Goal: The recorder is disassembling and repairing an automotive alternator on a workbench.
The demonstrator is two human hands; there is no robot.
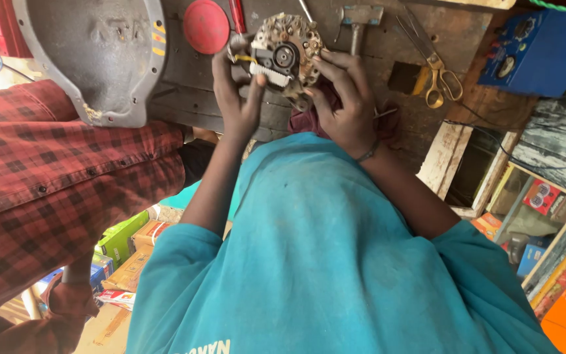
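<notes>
Low on your left lie green (120, 237), tan (149, 233) and blue cartons (101, 270). On your right, a red packet (543, 196) and possibly an orange box (489, 225) sit shelved.

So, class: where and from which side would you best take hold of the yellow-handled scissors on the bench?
Probably by the yellow loops. The scissors lie flat and closed on the bench, blades pointing away, loops nearest the person. Come from the loop end, on the right hand side, fingers over the loops, clear of the blades.

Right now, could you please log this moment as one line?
left hand: holds alternator part | right hand: holds same part | scissors: on bench
</notes>
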